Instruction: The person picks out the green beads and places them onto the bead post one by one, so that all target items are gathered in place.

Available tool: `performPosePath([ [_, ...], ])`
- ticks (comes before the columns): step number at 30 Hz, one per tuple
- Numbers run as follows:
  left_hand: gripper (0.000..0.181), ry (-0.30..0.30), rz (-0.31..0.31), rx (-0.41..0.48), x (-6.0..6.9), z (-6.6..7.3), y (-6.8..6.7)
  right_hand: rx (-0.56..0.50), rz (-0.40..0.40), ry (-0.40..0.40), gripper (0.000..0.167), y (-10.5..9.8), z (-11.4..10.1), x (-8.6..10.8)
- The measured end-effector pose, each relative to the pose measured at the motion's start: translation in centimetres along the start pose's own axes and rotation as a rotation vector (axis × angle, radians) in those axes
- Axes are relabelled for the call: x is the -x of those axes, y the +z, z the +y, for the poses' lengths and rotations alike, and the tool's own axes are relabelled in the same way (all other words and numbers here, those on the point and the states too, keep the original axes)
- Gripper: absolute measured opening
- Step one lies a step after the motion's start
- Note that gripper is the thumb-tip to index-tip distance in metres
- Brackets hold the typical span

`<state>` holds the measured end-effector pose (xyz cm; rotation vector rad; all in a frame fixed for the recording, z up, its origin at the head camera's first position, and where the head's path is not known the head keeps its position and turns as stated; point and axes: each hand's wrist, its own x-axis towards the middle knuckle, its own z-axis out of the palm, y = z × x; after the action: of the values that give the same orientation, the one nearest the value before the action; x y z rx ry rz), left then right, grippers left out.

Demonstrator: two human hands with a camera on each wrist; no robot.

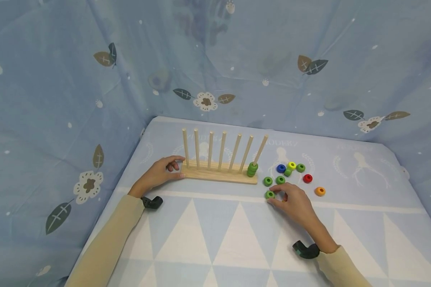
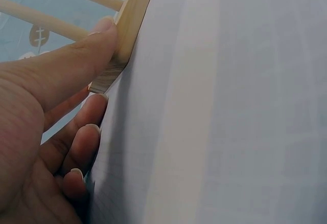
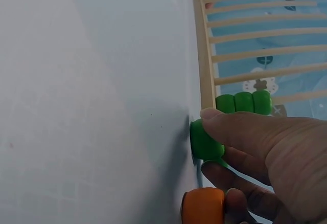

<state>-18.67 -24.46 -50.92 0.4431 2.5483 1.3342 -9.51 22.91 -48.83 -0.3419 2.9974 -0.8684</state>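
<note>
My left hand (image 1: 164, 170) grips the left end of a wooden peg rack (image 1: 219, 175), thumb in front. In the left wrist view the thumb (image 2: 76, 63) lies on the base's edge. Seven upright pegs rise from the base; the rightmost carries three green beads (image 3: 244, 103), and the others are bare. My right hand (image 1: 292, 201) pinches a green bead (image 1: 269, 194) between thumb and forefinger, low at the table, right of the rack. Two loose green beads, one (image 1: 267, 181) and another (image 1: 280, 180), lie just behind that hand.
Farther back lie a blue bead (image 1: 281, 168), a yellow bead (image 1: 291, 166) touching a green one (image 1: 287, 172), and another green bead (image 1: 300, 168). A red bead (image 1: 307, 178) and an orange bead (image 1: 320, 191) sit to the right. Patterned blue curtains (image 1: 215, 59) surround the table.
</note>
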Motion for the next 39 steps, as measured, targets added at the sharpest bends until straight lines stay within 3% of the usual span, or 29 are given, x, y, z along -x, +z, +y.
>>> performPosePath([
  [13,0.067,0.011,0.004,0.001,-0.13,0.02,-0.02,0.039,0.001,-0.022,0.031,0.28,0.17,-0.11],
  [24,0.067,0.022,0.006,-0.009,-0.13,-0.03,-0.08,-0.012,0.037,0.011,0.032,0.01,0.05,0.16],
  [39,0.067,0.003,0.000,-0.008,-0.05,0.25,-0.05,-0.069,0.105,-0.020,0.036,-0.14,0.30,0.57],
])
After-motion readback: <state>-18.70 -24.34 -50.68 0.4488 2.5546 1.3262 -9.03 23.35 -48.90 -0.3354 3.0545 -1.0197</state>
